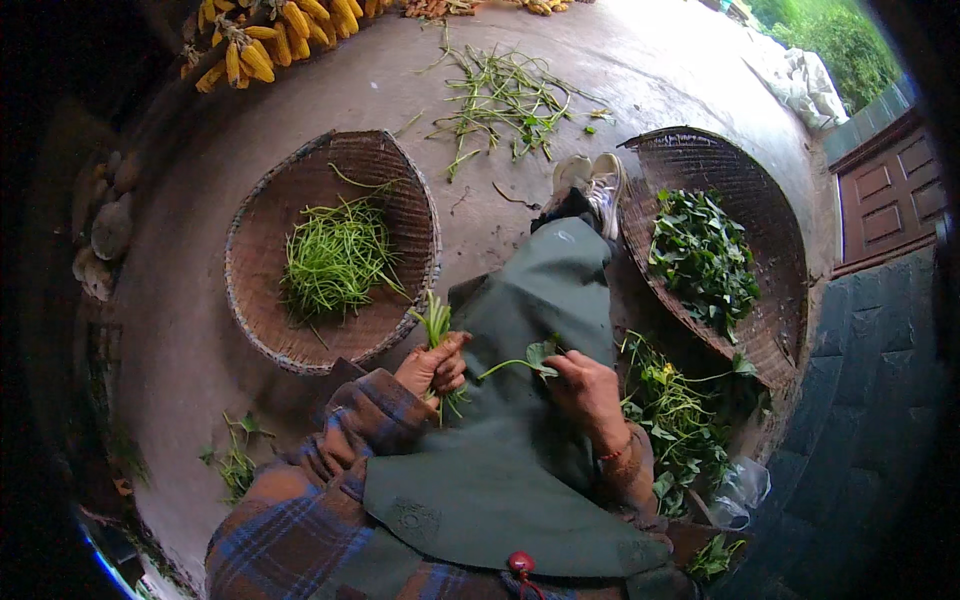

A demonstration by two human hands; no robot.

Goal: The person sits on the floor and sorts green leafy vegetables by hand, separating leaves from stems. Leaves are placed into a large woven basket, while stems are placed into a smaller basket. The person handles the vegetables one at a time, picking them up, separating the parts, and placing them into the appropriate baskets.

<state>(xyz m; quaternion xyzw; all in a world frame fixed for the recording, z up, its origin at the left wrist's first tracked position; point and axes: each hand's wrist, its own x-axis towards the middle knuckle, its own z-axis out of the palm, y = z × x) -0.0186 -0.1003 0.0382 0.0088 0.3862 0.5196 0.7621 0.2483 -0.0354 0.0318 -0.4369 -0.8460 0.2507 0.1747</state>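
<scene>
My left hand (439,369) is closed around a bunch of green stems (434,319), whose ends stick out above and below the fist. Over my apron-covered lap (517,427), my right hand (583,382) pinches a green leaf (538,355) with a curved stalk that points left toward the bunch. To the left, a round woven basket (259,300) holds a heap of cut green stems (334,259). On the right, a second woven basket (772,247) carries a pile of dark green leaves (703,259). Leafy stems (675,412) lie beside my right forearm.
Bare stems (506,97) are strewn on the concrete floor past my shoes (589,184). Corn cobs (289,34) hang at the upper left. A clear plastic bag (739,491) lies at lower right. A leafy sprig (236,461) rests on the floor at left.
</scene>
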